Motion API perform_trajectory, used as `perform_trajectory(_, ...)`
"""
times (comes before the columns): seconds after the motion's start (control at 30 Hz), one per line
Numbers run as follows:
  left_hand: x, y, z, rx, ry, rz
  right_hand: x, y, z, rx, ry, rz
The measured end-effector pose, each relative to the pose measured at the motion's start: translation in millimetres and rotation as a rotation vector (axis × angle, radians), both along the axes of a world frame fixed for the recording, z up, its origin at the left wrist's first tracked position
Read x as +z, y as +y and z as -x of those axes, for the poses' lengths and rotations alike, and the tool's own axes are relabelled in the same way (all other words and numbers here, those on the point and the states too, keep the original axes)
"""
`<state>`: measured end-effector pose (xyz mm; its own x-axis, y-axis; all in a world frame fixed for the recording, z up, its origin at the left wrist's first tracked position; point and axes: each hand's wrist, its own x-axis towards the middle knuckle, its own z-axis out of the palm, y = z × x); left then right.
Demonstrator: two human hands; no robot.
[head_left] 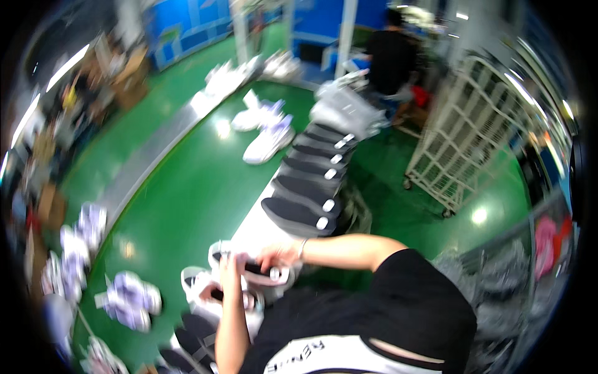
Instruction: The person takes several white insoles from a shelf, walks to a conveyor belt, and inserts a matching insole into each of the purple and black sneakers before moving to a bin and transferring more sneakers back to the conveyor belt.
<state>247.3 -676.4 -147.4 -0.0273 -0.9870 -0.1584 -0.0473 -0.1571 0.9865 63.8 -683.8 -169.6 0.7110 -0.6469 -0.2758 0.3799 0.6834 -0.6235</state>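
Wearer: black shirt w/ white panel, 5–6 o'clock, torso fills the lower rim.
Left hand (pixel 225 267): forearm rises from 6 o'clock; fingers curled over the white sneaker's collar. Exact pinch: cannot tell, blurred.
Right hand (pixel 281 254): reaches in from 4 o'clock, bracelet on wrist; fingers closed on the sneaker's top edge from the far side.
White sneaker (pixel 252 269): white upper, dark opening, held between both hands just below centre, over the near end of the white bench (pixel 254 227).
Second white sneaker (pixel 200 288): touching or just beside the held one, 7 o'clock side.
Dark shoes, near (pixel 193 340): 7 o'clock, at the rim, partly cut off.
Purple-white sneakers (pixel 128 300): loose pairs on the green floor (pixel 187 193), 8–9 o'clock.
Black insoles/soles row (pixel 311 181): overlapping stack w/ white heel tabs, running up the bench twd 12–1 o'clock.
Grey bagged items (pixel 347 109): far end of the row, 12 o'clock.
White sneakers, far (pixel 265 128): on the floor, 11–12 o'clock; more beyond by a metal rail.
Wire trolley (pixel 473 134): white, on castors, 2 o'clock.
Other person (pixel 391 56): black top, back turned, 1 o'clock, well apart.
Progress (judged): one sneaker in hand, the black row looks untouched, many pairs loose on the floor; most work seems left. How many are finished: cannot tell.
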Motion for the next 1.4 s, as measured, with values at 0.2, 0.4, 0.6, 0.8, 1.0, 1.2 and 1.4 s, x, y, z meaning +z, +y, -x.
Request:
perform_trajectory(0.2, 57, 12, 9, 0.098, -0.029, 0.104, 47, 21, 13, -0.272, 0.351, 0.231)
perform_trajectory(0.4, 76, 43, -1, 0.157, 0.028, 0.254, 85, 35, 2, -0.284, 0.490, 0.427)
perform_trajectory(0.6, 77, 85, -12, -0.104, -0.052, 0.159, 114, 59, -24, -0.006, 0.713, 0.590)
perform_trajectory(0.8, 103, 123, -121, 0.576, -0.568, 0.277, 44, 45, 35, -0.179, 0.877, 0.748)
perform_trajectory(1.0, 124, 223, -229, 1.179, -1.650, -0.267, 22, 50, 27, -0.014, 0.725, 0.377)
perform_trajectory(1.2, 110, 155, -131, 0.993, -0.744, 0.079, 29, 47, -8, 0.045, 0.757, 0.348)
perform_trajectory(1.4, 43, 81, -13, -0.083, -1.013, -0.035, 29, 61, -17, 0.091, 0.779, 0.431)
